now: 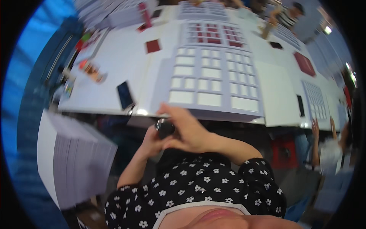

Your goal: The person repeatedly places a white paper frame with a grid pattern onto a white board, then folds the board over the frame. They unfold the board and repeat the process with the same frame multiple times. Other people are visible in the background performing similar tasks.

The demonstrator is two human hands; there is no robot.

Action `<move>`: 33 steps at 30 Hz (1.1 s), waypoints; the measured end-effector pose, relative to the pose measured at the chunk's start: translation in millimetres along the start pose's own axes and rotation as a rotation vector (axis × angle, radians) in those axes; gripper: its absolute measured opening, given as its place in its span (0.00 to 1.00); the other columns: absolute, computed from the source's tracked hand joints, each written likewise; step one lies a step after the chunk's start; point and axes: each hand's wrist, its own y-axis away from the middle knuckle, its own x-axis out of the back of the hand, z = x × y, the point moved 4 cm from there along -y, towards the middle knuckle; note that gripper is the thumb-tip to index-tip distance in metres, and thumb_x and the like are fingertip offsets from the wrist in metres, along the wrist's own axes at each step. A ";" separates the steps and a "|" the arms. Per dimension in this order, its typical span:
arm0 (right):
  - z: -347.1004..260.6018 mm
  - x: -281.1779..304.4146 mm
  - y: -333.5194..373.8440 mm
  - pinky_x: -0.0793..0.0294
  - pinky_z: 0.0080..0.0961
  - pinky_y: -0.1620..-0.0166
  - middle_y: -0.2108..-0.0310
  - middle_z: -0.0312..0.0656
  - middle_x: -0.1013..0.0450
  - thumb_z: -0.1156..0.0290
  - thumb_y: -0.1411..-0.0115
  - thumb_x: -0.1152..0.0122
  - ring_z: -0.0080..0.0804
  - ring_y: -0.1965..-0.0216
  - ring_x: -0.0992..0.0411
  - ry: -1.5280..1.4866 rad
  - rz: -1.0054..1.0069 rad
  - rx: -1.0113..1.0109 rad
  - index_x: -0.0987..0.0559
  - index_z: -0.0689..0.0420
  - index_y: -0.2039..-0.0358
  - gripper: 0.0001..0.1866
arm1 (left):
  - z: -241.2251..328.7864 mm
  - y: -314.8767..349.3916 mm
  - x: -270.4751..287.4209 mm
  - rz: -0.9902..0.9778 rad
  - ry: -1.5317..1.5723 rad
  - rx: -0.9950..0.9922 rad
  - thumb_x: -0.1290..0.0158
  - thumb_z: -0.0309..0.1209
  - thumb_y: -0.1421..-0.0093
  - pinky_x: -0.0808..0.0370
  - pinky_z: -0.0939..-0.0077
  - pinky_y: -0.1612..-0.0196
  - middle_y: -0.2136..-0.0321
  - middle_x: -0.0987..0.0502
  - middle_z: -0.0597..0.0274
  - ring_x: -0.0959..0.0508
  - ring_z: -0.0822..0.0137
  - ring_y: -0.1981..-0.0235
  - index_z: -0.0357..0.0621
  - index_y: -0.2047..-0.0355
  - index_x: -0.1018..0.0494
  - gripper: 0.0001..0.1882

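Both of my hands are together in front of my body, just short of the table's near edge. Between them is a small dark rounded thing [165, 129] with a shiny rim; its kind does not show. Around its left side my left hand [151, 139] is closed. My right hand [188, 128] curves over its right side, one finger stretched forward past it. Blur hides some fingertips. Beyond my hands, a pale compartmented tray [183, 108] lies on the white table [152, 72], with white panels in its openings.
Left of my hands, a dark phone [124, 95] lies near the edge, with an orange-capped bottle [91, 71] farther back. A tall stack of pale sheets [78, 164] stands at lower left. Red-filled trays [213, 33] lie beyond. Other people [289, 17] work across and at right [331, 152].
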 end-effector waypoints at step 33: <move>90.3 314.4 343.1 0.26 0.26 0.54 0.61 0.45 0.21 0.67 0.31 0.50 0.32 0.59 0.22 0.832 1.230 -0.766 0.24 0.63 0.53 0.14 | -117.8 6.6 401.6 1.382 -0.956 0.062 0.35 0.51 0.47 0.29 0.54 0.44 0.48 0.31 0.32 0.27 0.40 0.48 0.25 0.38 0.43 0.49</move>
